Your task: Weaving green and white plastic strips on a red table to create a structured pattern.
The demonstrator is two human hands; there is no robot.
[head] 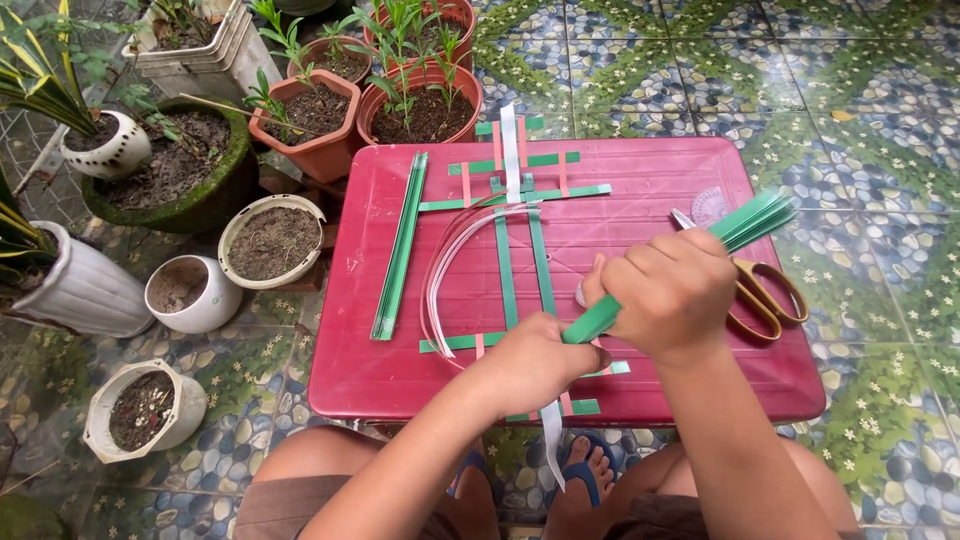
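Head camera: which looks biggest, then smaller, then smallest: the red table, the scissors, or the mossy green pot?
1. Red table, by far the biggest.
2. Mossy green pot.
3. Scissors, though a hand hides part of them.

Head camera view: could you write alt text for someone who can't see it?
A person's two hands, left hand and right hand, grip a bundle of green strips over a red table with a loose weave of green, pink and white strips. Scissors lie at right, more green strips at left, potted plants beyond.
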